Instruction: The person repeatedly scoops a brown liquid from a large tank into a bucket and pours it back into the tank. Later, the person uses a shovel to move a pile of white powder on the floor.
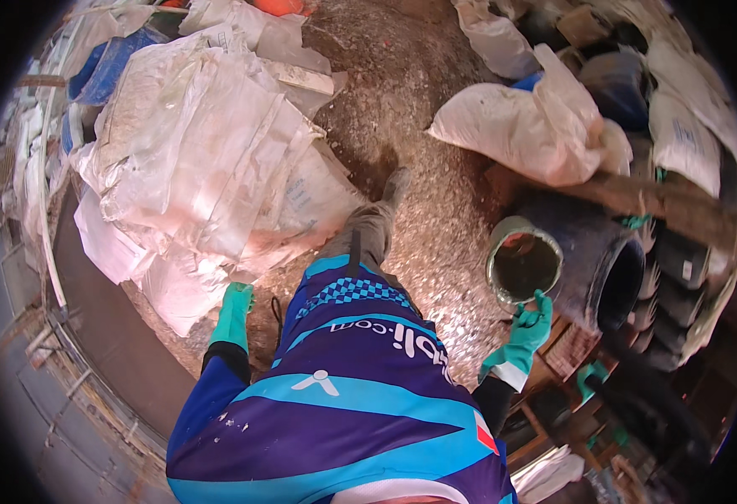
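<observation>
My right hand (526, 332), in a green glove, grips a pale round bucket (498, 281) at its near rim or handle. Dark liquid shows inside the bucket. My left hand (232, 315), also gloved in green, hangs low beside a heap of white sacks and plastic sheets (192, 160), with its fingers curled; what they hold, if anything, is hidden. My body in a blue and purple shirt fills the lower middle, with one leg stepped forward.
Gritty brown ground (385, 101) runs ahead between the heap and white sacks (511, 134) at the right. A large dark drum (587, 260) lies on its side by the bucket, below a wooden plank (679, 210). Blue containers (112, 67) and railings (53, 244) are at the left.
</observation>
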Available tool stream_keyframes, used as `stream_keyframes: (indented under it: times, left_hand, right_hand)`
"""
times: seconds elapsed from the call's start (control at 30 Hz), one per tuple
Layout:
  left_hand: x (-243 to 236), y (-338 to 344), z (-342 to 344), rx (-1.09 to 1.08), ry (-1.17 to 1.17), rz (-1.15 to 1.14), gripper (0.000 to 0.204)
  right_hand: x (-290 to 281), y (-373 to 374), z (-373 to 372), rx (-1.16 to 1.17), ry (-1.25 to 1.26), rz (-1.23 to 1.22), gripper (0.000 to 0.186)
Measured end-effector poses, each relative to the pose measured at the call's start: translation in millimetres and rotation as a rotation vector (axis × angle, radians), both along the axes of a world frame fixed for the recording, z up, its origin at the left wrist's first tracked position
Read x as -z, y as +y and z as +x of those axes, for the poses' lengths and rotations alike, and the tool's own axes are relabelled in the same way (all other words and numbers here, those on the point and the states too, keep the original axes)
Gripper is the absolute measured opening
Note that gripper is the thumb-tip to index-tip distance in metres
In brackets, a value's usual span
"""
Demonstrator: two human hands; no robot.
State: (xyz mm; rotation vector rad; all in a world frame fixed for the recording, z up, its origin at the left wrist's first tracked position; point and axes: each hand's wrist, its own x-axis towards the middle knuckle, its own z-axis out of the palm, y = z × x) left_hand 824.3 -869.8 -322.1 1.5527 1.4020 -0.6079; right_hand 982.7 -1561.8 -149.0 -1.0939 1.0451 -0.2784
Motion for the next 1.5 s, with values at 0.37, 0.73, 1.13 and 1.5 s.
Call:
stream_keyframes:
  times: [0.37, 0.73, 1.13, 1.5]
  left_hand:
    - [-1, -68, 358, -0.116, -0.474, 0.07, 0.022]
    - [54, -14, 538, -0.15, -0.145, 0.107, 0.019]
    - [33, 88, 803, -0.737, -0.267, 0.602, 0.025]
    - [-37, 430, 1167, -0.546, -0.695, 0.783, 0.02]
  right_hand:
    - [-33, -27, 430, -0.627, -0.663, 0.206, 0.035]
    - [16, 138, 823, -0.192, -0.117, 0.101, 0.029]
    - [16, 371, 1222, -0.531, -0.067, 0.047, 0.019]
    - [7, 575, 1462, -0.462, -0.062, 0.072, 0.02]
